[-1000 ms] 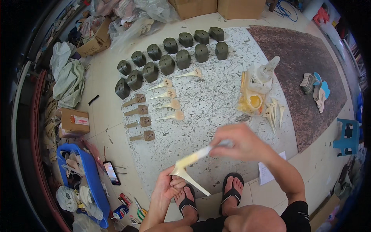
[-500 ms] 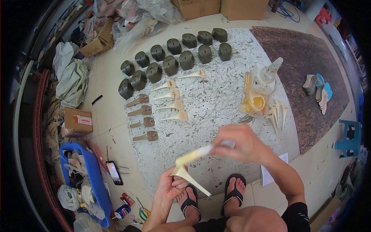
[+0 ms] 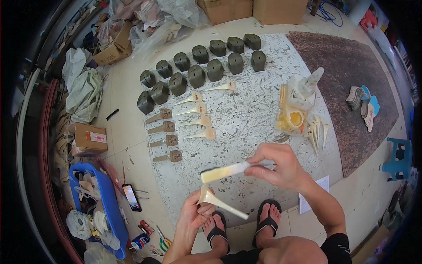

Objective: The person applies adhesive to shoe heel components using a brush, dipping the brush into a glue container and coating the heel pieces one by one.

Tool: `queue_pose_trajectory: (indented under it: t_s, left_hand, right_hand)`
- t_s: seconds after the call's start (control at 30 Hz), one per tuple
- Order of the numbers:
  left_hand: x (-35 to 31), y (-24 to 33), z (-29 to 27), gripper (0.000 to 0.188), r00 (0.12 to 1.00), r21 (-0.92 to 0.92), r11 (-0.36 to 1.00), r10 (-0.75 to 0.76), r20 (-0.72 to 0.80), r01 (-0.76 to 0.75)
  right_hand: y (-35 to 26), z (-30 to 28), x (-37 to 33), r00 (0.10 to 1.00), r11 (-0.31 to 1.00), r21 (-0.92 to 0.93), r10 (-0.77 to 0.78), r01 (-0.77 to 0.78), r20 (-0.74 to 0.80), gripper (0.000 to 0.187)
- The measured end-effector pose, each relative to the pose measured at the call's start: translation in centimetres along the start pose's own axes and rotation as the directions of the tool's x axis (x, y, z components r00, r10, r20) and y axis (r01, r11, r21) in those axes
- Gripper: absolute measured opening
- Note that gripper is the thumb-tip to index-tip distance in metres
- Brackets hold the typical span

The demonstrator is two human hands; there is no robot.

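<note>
My left hand (image 3: 196, 210), low in the middle, is closed round a glossy cream stiletto shoe heel (image 3: 216, 203), its thin end pointing down to the right. My right hand (image 3: 278, 165) grips the pale handle of a brush (image 3: 224, 170) whose yellowish-coated head hovers just above the heel, apart from it. Several cream heels (image 3: 200, 121) and brown heels (image 3: 163, 127) lie on the speckled board (image 3: 246, 119) beyond my hands. To the right stands a plastic-wrapped pot of yellow glue-like liquid (image 3: 295, 118), with more cream heels (image 3: 314, 134) beside it.
Dark green block heels (image 3: 196, 76) stand in two rows at the back. Stacked insole-like pieces (image 3: 364, 105) rest on a brown mat (image 3: 351, 66). A blue basket (image 3: 115, 220), phone (image 3: 131, 197) and cardboard box (image 3: 89, 139) are at left. A teal stool (image 3: 396, 159) stands at right.
The brush has lifted off the heel and turned flatter, with my right hand slightly farther right. The heel has shifted a little to the right in my left hand.
</note>
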State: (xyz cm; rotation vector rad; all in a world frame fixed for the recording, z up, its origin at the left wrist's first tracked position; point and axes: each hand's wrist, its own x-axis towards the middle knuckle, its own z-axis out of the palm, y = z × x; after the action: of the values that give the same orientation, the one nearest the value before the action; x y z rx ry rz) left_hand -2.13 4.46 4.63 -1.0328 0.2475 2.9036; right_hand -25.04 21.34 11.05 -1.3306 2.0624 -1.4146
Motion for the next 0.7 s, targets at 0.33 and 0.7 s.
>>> queue_pose_trajectory:
  t_s: [0.33, 0.7]
  left_hand:
    - [0.7, -0.5, -0.8, 0.023, 0.781, 0.570, 0.575, 0.588, 0.211, -0.587]
    - [0.4, 0.0, 1.4, 0.023, 0.662, 0.798, 0.111, 0.631, 0.405, -0.593]
  right_hand:
    - [-4.0, -3.2, -3.1, 0.903, 0.802, 0.414, 0.372, -0.430, 0.216, 0.013]
    - [-3.4, 1.7, -2.8, 0.839, 0.700, 0.480, 0.341, -0.528, 0.425, 0.015]
